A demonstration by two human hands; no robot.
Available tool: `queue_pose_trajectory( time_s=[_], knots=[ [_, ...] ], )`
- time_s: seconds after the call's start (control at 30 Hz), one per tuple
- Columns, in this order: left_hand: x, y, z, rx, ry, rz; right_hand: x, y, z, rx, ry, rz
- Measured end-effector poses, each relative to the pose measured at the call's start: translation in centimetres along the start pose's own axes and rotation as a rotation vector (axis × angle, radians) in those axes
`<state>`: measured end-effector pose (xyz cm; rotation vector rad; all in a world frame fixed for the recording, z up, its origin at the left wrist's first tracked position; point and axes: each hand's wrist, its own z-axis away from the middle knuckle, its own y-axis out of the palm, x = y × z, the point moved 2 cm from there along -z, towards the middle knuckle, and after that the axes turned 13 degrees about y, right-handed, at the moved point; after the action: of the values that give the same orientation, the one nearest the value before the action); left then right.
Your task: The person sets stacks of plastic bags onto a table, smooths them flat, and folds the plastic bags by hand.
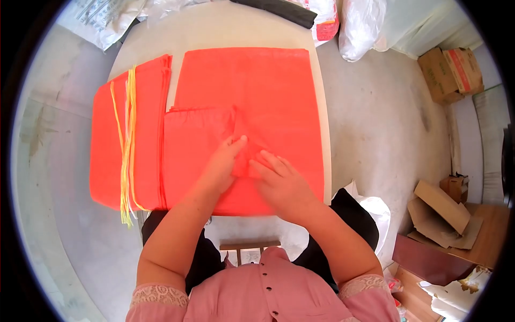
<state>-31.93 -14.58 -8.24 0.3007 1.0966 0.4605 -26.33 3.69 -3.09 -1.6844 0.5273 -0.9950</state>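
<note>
A large stack of thin red sheets (252, 75), like plastic film or cloth, lies on the table in front of me. On its lower left rests a smaller folded red sheet (198, 134), its right edge creased and lifted between my hands. My left hand (222, 161) is closed, thumb and fingers pinching that edge. Close by on the right, my right hand (279, 180) has its fingers bent and gathered on the same red material; the fingertips are partly hidden in its folds. Neither hand touches the folded red pile (110, 139) at the left.
Yellow and white strings (129, 145) lie across the left pile. A black roll (279, 11) sits at the table's far edge, near white plastic bags (362, 27). Cardboard boxes (450, 75) stand on the floor at right, with an open carton (445, 214) nearer me.
</note>
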Motion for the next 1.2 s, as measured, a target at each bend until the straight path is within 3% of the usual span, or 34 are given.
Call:
queue_pose_trajectory(
  time_s=[0.03, 0.13, 0.23, 0.43, 0.53, 0.73, 0.83, 0.93, 1.03, 1.2],
  knots=[
    [0.2, 0.0, 0.0, -0.049, -0.017, -0.097, 0.0, -0.1, 0.1, 0.012, 0.020, -0.076],
    [-0.5, 0.9, 0.7, 0.053, 0.022, 0.003, -0.8, -1.5, -0.3, -0.057, 0.287, -0.532],
    [-1.0, 1.1, 0.9, 0.089, 0.015, 0.055, -2.6, -0.7, -1.0, -0.053, 0.464, -0.647],
    [-0.4, 0.1, 0.3, 0.180, 0.017, 0.152, -2.4, 1.0, -2.2, 0.071, 0.298, -0.315],
    [0.7, -1.1, -0.5, 0.008, -0.001, -0.049, -1.4, 0.9, -2.1, 0.148, 0.235, -0.063],
    [-0.7, 0.5, 0.5, 0.087, 0.033, -0.032, -1.8, 0.3, -2.7, 0.101, 0.408, -0.584],
    [-0.8, 0.7, 0.6, 0.076, 0.014, 0.029, -2.2, -1.3, -2.2, 0.263, 0.415, -0.567],
    [-1.2, 0.6, 0.5, 0.103, 0.009, 0.054, -2.5, -1.9, -1.7, 0.214, 0.330, -0.462],
    [-1.4, 0.9, 0.4, 0.120, -0.026, 0.096, -3.4, 0.0, -1.2, 0.184, 0.425, -0.203],
    [-1.1, 1.0, 0.5, 0.222, 0.019, 0.005, -3.6, 0.8, -0.5, -0.062, 0.411, 0.012]
  ],
)
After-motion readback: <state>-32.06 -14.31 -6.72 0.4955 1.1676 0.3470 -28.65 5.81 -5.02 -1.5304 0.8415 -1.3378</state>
